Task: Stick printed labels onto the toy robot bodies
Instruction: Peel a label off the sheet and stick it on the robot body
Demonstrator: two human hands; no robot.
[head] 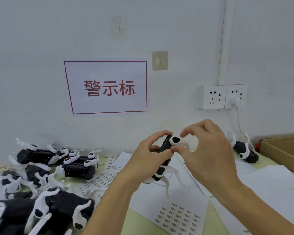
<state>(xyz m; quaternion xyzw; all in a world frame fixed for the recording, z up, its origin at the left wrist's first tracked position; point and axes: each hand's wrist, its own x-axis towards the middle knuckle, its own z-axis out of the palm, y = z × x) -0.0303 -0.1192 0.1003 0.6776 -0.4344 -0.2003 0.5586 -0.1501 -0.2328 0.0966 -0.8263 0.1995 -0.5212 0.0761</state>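
A black toy robot body (165, 155) with white legs is raised above the table, tilted on end. My left hand (148, 158) grips its left side, fingers curled over the top and thumb on its face. My right hand (209, 150) is at its right side, thumb and fingertips touching the white leg joints near the top. A white label sheet (178, 216) with several small printed labels lies on the table below. Whether a label is on a fingertip is hidden.
A pile of black-and-white toy robots (41, 184) fills the left of the table. One more robot (244, 150) lies at the right by the wall, next to a cardboard box (283, 150). More label sheets (109, 177) lie in the middle. Wall sockets (222, 96) sit behind.
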